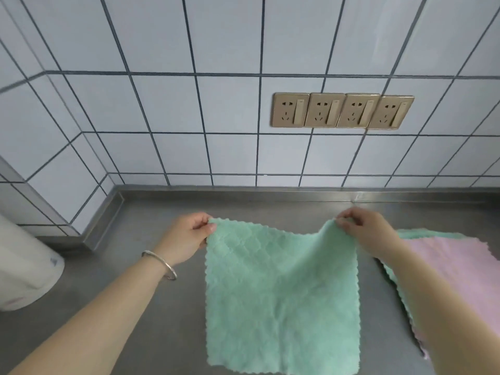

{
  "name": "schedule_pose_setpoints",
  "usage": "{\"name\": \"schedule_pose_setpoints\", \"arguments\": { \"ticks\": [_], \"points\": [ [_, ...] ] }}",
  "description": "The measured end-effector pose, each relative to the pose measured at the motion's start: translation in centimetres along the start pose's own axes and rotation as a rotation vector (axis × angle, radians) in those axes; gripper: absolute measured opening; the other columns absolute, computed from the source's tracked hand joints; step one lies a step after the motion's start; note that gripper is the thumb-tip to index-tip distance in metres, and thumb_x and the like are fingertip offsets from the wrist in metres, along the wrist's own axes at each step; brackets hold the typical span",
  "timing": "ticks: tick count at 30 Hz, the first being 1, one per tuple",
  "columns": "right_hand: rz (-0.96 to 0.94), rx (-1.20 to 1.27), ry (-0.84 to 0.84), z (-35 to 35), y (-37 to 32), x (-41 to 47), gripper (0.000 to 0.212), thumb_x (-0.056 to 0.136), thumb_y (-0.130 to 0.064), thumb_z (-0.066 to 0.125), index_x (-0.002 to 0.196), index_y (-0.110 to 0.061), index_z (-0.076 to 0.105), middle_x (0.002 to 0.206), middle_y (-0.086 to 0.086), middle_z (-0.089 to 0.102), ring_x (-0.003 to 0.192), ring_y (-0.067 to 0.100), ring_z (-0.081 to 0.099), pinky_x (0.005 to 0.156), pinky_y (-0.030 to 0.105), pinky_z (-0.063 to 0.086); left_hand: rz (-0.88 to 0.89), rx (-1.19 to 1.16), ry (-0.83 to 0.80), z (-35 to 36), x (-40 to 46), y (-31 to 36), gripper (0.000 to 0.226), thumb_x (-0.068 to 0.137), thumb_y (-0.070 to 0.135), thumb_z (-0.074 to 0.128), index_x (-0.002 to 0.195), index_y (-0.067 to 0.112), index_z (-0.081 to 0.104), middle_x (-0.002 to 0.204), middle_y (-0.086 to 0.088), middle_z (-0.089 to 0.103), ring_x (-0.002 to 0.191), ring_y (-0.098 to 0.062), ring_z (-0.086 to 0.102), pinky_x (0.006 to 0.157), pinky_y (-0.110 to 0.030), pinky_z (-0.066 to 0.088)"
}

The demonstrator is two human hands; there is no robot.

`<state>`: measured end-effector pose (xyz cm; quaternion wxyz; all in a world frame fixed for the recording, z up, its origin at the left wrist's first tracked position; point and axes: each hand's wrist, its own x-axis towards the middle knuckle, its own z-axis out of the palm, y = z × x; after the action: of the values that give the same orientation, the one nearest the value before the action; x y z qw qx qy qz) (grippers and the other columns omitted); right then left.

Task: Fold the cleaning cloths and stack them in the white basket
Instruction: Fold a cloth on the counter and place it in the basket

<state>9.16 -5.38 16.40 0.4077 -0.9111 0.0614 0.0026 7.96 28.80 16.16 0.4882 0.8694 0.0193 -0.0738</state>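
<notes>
The green cloth (281, 299) is hanging spread open over the counter (162, 334), its top edge running left to right and sagging in the middle. The left hand (186, 236) and right hand (365, 231) are each pinching a top corner. A cloth pile (460, 266), pink on top, is lying just right, partly behind the right forearm. A white object (24, 269) is standing far left.

The green cloth (281, 293) is fluffy, quilted microfibre with scalloped edges; under it the counter (162, 307) is brushed matt steel; behind the counter, glossy wall tiles (162, 104).
</notes>
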Motion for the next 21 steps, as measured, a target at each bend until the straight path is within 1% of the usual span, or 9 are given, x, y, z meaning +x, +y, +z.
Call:
{"name": "schedule_pose_setpoints", "arguments": {
  "ticks": [1, 3, 7, 10, 13, 15, 17, 19, 21],
  "points": [
    [0.026, -0.037, -0.018, 1.2, 0.9, 0.9, 0.01, 0.088, -0.019, 0.061, 0.079, -0.025, 0.061, 0.063, -0.006, 0.053, 0.066, 0.016, 0.049, 0.055, 0.018, 0.036, -0.034, 0.049, 0.0, 0.6, 0.9, -1.3, 0.02, 0.092, 0.012, 0.053, 0.072, 0.014, 0.056, 0.06, 0.0, 0.054, 0.047, -0.001, 0.05, 0.065, -0.024, 0.047],
    [0.09, -0.08, -0.048, 3.4, 3.0, 2.5, 0.005, 0.088, -0.019, 0.059, 0.086, -0.021, 0.064, 0.067, -0.006, 0.055, 0.075, 0.019, 0.052, 0.055, 0.019, 0.037, -0.115, 0.111, 0.031, 2.0, 2.7, -3.7, 0.026, 0.091, 0.015, 0.054, 0.066, 0.015, 0.051, 0.055, -0.001, 0.05, 0.047, -0.01, 0.048, 0.065, -0.03, 0.044],
    [0.187, -0.151, -0.098, 6.3, 6.4, 5.1, 0.017, 0.09, -0.023, 0.058, 0.101, -0.013, 0.067, 0.084, 0.004, 0.06, 0.085, 0.022, 0.055, 0.069, 0.024, 0.037, -0.226, 0.234, 0.087, 5.0, 6.1, -7.3, 0.029, 0.086, 0.031, 0.051, 0.062, 0.015, 0.047, 0.063, -0.011, 0.06, 0.065, -0.031, 0.06, 0.062, -0.037, 0.043],
    [0.211, -0.169, -0.057, 8.0, 7.3, 6.4, 0.019, 0.089, -0.025, 0.058, 0.102, -0.015, 0.067, 0.086, 0.005, 0.062, 0.084, 0.023, 0.055, 0.07, 0.027, 0.04, -0.299, 0.303, 0.116, 7.0, 7.7, -8.9, 0.028, 0.085, 0.033, 0.049, 0.065, 0.014, 0.046, 0.075, -0.014, 0.066, 0.078, -0.031, 0.062, 0.066, -0.036, 0.044],
    [0.198, -0.177, 0.005, 9.1, 7.5, 7.6, 0.02, 0.09, -0.026, 0.057, 0.103, -0.015, 0.066, 0.095, 0.008, 0.068, 0.085, 0.025, 0.057, 0.069, 0.027, 0.041, -0.341, 0.354, 0.148, 8.0, 8.8, -9.2, 0.03, 0.089, 0.029, 0.049, 0.063, 0.013, 0.045, 0.071, -0.009, 0.059, 0.072, -0.03, 0.052, 0.061, -0.031, 0.032],
    [0.189, -0.194, 0.002, 9.8, 7.9, 7.8, 0.019, 0.091, -0.026, 0.055, 0.104, -0.016, 0.065, 0.095, 0.008, 0.068, 0.078, 0.022, 0.054, 0.066, 0.027, 0.041, -0.359, 0.36, 0.175, 8.4, 9.4, -9.7, 0.023, 0.089, 0.029, 0.05, 0.074, 0.013, 0.057, 0.077, -0.01, 0.06, 0.078, -0.03, 0.052, 0.064, -0.029, 0.033],
    [0.17, -0.193, 0.007, 10.4, 8.5, 7.3, 0.02, 0.092, -0.024, 0.053, 0.107, -0.016, 0.064, 0.097, 0.006, 0.067, 0.078, 0.019, 0.052, 0.067, 0.026, 0.04, -0.379, 0.364, 0.23, 8.9, 9.3, -10.5, 0.023, 0.09, 0.03, 0.052, 0.095, 0.012, 0.065, 0.091, -0.012, 0.067, 0.092, -0.032, 0.059, 0.072, -0.03, 0.039],
    [0.134, -0.165, 0.06, 10.8, 9.1, 6.8, 0.022, 0.091, -0.019, 0.054, 0.111, -0.015, 0.063, 0.1, 0.005, 0.065, 0.082, 0.016, 0.052, 0.069, 0.025, 0.039, -0.387, 0.325, 0.305, 9.4, 8.8, -11.2, 0.025, 0.09, 0.028, 0.053, 0.107, 0.014, 0.064, 0.104, -0.01, 0.069, 0.101, -0.031, 0.06, 0.08, -0.03, 0.043],
    [0.082, -0.146, 0.101, 11.1, 9.6, 5.8, 0.027, 0.089, -0.016, 0.056, 0.115, -0.015, 0.06, 0.106, 0.003, 0.063, 0.09, 0.016, 0.054, 0.074, 0.027, 0.042, -0.37, 0.214, 0.352, 9.7, 8.4, -11.8, 0.031, 0.089, 0.026, 0.056, 0.118, 0.016, 0.058, 0.115, -0.007, 0.066, 0.108, -0.027, 0.059, 0.089, -0.032, 0.044]
  ]
}}
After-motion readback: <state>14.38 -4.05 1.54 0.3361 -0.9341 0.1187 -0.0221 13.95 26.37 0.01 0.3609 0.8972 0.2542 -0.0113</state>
